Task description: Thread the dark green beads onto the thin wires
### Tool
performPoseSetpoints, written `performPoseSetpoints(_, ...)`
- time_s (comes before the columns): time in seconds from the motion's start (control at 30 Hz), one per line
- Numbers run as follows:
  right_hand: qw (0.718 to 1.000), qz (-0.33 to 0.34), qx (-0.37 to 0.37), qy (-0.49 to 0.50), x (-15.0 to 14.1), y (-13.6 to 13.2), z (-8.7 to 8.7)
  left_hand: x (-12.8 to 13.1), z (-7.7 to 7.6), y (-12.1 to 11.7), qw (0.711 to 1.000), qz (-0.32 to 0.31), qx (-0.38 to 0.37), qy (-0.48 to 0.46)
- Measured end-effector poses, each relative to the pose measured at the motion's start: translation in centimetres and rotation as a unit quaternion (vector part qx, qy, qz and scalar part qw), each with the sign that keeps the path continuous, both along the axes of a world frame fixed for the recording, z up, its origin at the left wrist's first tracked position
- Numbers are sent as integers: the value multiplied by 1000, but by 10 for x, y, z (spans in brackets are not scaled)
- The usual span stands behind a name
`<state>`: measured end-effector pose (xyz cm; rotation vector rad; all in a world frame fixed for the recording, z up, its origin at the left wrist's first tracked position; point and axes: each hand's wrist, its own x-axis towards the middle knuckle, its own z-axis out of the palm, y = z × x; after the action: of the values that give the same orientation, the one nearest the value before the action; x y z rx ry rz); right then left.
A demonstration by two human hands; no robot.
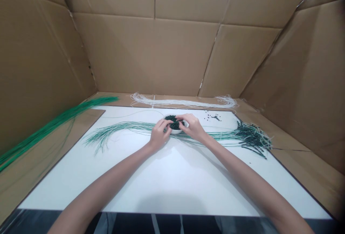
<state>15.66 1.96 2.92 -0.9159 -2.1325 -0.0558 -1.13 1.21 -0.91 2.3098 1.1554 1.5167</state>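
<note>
Left hand point(159, 135) and right hand point(192, 127) curl inward, about equally near a white bowl point(175, 131) of dark green pieces point(174, 122); whether either grips cannot be told; green wires point(126, 128) run crosswise past it.

Your small white bowl point(175, 132) stands upright on the white board point(134, 176), heaped above its rim with dark green pieces point(174, 122), each too small to identify. Your left hand point(159, 135) sits against the bowl's near side, fingertips at the heap; your right hand point(192, 126) reaches in from the right, fingers on the pieces.
</note>
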Motion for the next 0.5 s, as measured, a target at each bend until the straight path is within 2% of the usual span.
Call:
performPoseSetpoints(0.3,1000,3,-20,0,0,-1,0,0,-1,1,1000,0,5,-4)
performPoseSetpoints(0.5,995,20,-96,13,14,9,5,0,-1,1,999,18,-25,-36)
